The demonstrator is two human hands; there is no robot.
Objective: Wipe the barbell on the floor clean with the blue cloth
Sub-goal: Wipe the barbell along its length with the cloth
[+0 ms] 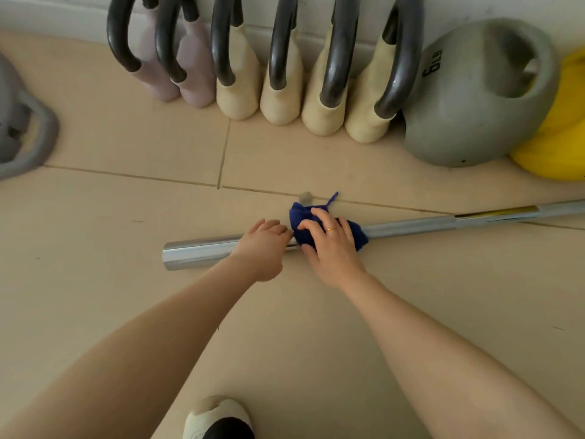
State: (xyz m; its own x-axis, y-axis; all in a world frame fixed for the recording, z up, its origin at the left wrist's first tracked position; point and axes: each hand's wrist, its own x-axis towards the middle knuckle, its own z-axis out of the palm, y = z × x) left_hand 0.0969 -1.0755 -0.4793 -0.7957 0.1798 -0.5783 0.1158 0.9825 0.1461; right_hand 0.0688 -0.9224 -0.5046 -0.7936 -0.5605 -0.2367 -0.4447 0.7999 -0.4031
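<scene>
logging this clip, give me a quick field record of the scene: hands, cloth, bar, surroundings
left hand: grips the barbell beside the cloth
right hand: presses the blue cloth onto the bar, fingers curled over it
blue cloth: bunched over the bar
barbell: lying on the tiled floor
behind: grey kettlebell and a row of handled weights along the wall

The barbell (pixel 411 224) runs off the right edge, cloth-covered mid-shaft.
</scene>
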